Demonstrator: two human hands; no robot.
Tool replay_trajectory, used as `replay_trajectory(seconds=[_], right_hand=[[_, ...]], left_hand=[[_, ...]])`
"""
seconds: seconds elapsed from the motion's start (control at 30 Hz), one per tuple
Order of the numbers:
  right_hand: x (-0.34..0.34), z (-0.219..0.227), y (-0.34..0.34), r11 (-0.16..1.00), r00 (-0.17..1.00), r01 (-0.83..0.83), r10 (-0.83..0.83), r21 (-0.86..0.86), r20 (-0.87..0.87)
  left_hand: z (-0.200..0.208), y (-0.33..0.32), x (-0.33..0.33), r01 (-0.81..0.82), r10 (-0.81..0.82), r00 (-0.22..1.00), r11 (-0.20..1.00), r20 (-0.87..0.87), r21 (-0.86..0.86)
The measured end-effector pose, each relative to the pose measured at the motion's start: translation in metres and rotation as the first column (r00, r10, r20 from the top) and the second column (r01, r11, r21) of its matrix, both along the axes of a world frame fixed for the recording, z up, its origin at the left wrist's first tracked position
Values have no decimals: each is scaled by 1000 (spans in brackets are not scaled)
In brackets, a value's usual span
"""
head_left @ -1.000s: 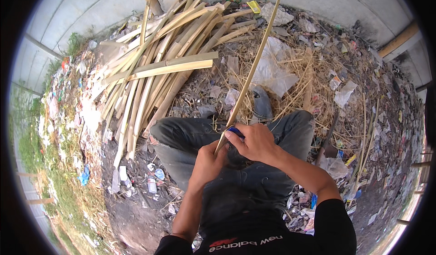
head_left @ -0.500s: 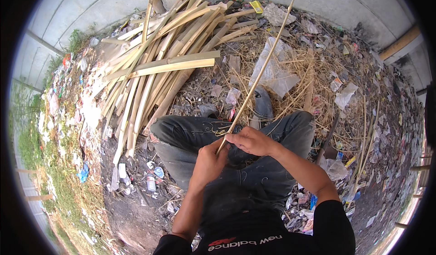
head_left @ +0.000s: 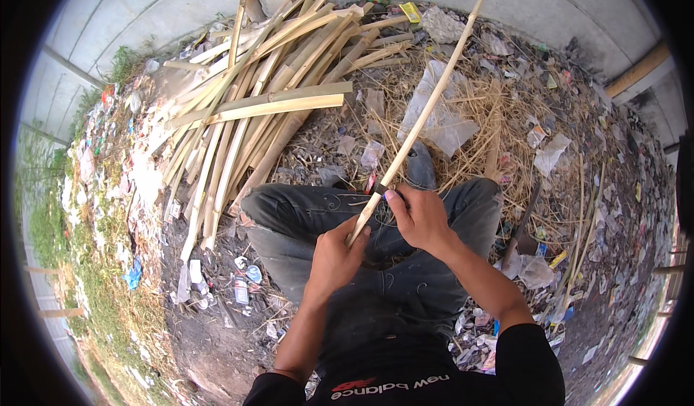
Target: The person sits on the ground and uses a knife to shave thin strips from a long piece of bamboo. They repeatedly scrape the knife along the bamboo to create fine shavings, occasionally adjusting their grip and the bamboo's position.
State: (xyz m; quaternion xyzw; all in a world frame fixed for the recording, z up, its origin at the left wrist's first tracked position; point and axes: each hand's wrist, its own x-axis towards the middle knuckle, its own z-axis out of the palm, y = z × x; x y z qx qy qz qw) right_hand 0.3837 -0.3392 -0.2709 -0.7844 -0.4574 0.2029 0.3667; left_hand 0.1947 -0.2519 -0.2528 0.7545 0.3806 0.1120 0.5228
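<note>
My left hand (head_left: 334, 253) grips the near end of a long, thin bamboo strip (head_left: 421, 117); my right hand (head_left: 418, 214) closes around it just above, over my lap. The pale, straight strip slants toward the wall. Split bamboo slats (head_left: 253, 110) fan left; dry straw (head_left: 499, 117) lies right.

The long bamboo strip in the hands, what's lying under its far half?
Under the bamboo strip: a crumpled clear plastic sheet, dry straw and littered ground. Nearer, it crosses the grey trouser legs. Its lower end is hidden in the left hand.
</note>
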Motion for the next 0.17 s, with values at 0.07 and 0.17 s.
replay_trajectory(seconds=[0.07,0.17], right_hand=[[-2,-1,-2,999,999,-4,6,-40,40],[-2,-2,-3,997,999,-14,18,-79,48]], left_hand=[[1,1,1,1,-1,1000,1000,-13,1],[-2,-1,0,-10,10,1000,998,-1,63]])
